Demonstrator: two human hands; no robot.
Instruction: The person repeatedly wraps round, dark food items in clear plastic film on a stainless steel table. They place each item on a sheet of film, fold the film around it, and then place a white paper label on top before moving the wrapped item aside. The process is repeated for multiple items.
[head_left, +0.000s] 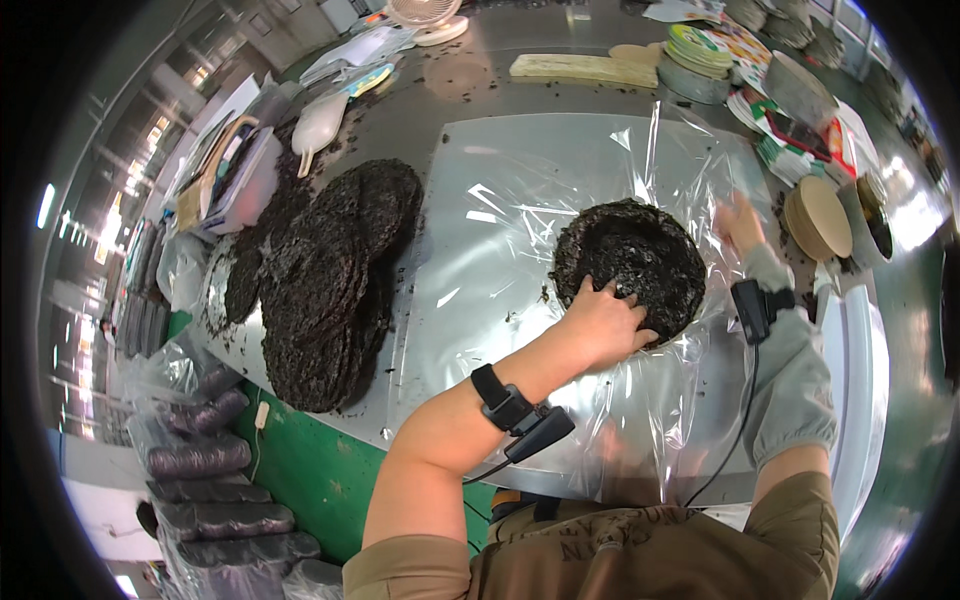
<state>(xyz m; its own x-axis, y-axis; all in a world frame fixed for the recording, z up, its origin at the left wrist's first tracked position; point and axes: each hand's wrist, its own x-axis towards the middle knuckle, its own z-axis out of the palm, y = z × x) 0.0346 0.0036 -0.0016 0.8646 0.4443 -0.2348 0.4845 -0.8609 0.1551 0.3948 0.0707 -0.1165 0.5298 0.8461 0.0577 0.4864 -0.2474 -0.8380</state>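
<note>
A thick round stack of dark dried seaweed cakes (630, 232) lies before me, its middle sunken below the rim. My left hand (609, 319) presses on its near edge with the fingers spread. Beneath the stack, a clear plastic film (517, 300) spreads wrinkled and shiny over the work surface. To the right of the seaweed, my right hand (741, 221) is blurred beside the film's raised folds; whether it grips the film cannot be made out. A grey sleeve covers the right forearm, and each forearm carries a strapped black device.
Overlapping seaweed cakes (322, 285) are heaped at left, near a white scoop (319, 127) and a filled plastic bin (251, 184). Brown round discs (817, 217) and a metal ring (799, 90) stand at right. Behind lie a wooden board (585, 70), green-rimmed rolls (697, 51) and a fan (424, 15).
</note>
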